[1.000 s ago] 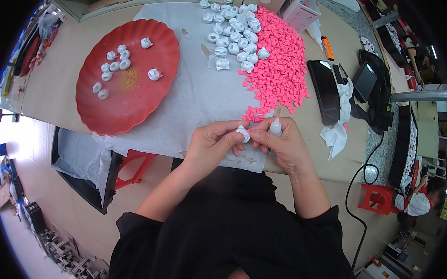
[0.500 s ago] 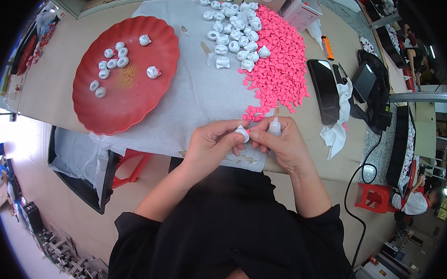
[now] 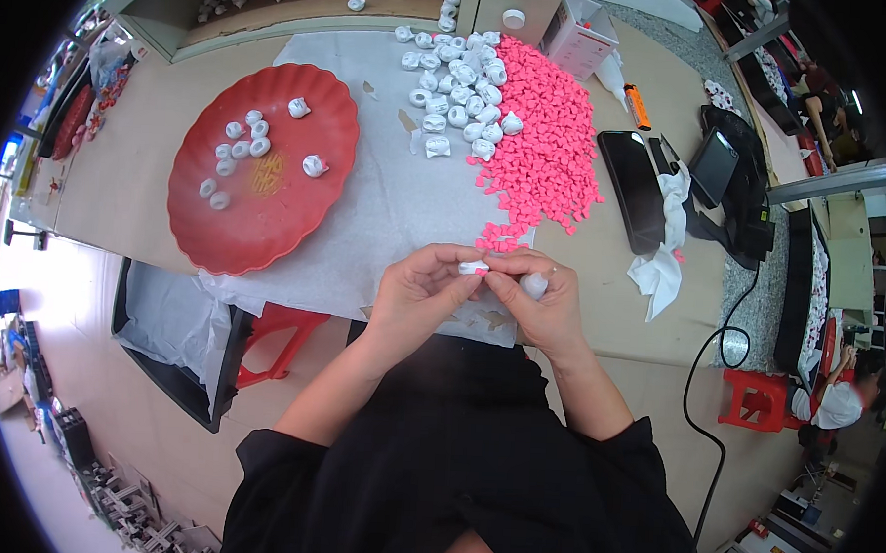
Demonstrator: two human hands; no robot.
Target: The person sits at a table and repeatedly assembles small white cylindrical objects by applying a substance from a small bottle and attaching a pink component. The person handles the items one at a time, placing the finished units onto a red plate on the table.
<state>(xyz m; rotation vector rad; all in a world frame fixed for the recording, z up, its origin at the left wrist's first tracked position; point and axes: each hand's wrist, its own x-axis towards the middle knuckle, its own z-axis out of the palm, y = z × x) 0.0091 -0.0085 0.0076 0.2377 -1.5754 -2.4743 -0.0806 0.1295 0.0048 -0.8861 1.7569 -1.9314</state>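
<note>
My left hand [image 3: 415, 293] pinches a small white figure head [image 3: 470, 268] between thumb and fingers, just past the table's near edge. A bit of pink [image 3: 481, 272] shows on the piece, where the fingertips of my right hand [image 3: 552, 316] press against it. A small white squeeze bottle [image 3: 534, 284] is also tucked in my right hand; its tip is hidden. Beyond my hands spreads a heap of small pink pieces [image 3: 544, 123], with several white heads [image 3: 464, 75] along its left side. A red scalloped plate [image 3: 257, 224] at the left holds several more white heads.
White paper [image 3: 386, 215] covers the table's middle. On the right lie a dark phone [image 3: 633, 191], a crumpled tissue [image 3: 659, 276], an orange lighter [image 3: 637, 107] and a black bag [image 3: 754, 181]. A white box [image 3: 580, 35] stands behind. A lined black bin [image 3: 178, 334] is below left.
The right hand has turned the squeeze bottle, so its tip no longer points up into view. The white head is tilted differently, and both hands have come closer together. The whole view has shifted slightly.
</note>
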